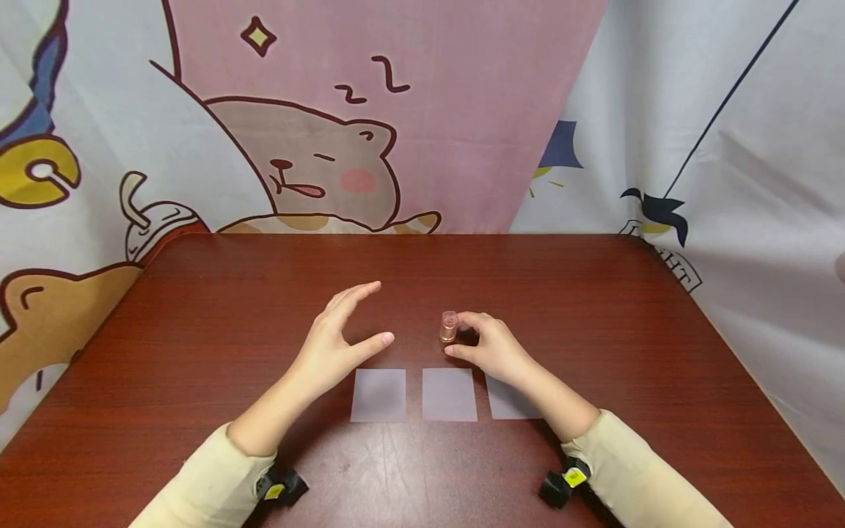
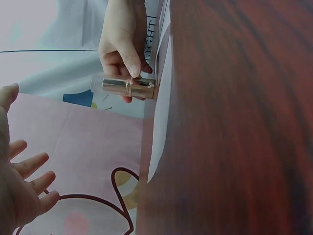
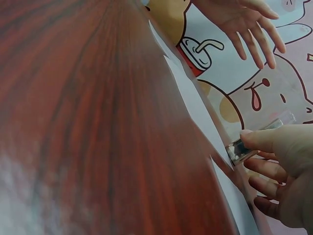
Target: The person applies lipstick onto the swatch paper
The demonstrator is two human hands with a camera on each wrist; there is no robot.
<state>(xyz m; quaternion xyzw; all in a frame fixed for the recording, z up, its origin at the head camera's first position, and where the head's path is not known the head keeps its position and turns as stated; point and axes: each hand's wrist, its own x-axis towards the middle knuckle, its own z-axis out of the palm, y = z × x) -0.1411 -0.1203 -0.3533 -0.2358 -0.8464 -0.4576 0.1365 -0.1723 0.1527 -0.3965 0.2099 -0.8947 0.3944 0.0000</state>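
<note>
A lipstick [image 1: 449, 328] with a clear cap and a gold-toned body stands upright just behind the middle paper square [image 1: 449, 396]. My right hand [image 1: 494, 347] pinches it low, between thumb and fingers, as the left wrist view also shows on the lipstick [image 2: 128, 86]. Its base is right at the tabletop. To the left, my left hand [image 1: 333, 339] hovers over the table with thumb and fingers spread apart, holding nothing. In the right wrist view, the right thumb [image 3: 259, 140] covers part of the lipstick.
Three pale paper squares lie in a row on the dark red wooden table [image 1: 396, 469]: a left square [image 1: 379, 396], the middle one and a right square [image 1: 511, 402] partly under my right forearm. A printed curtain [image 1: 462, 110] hangs behind the table.
</note>
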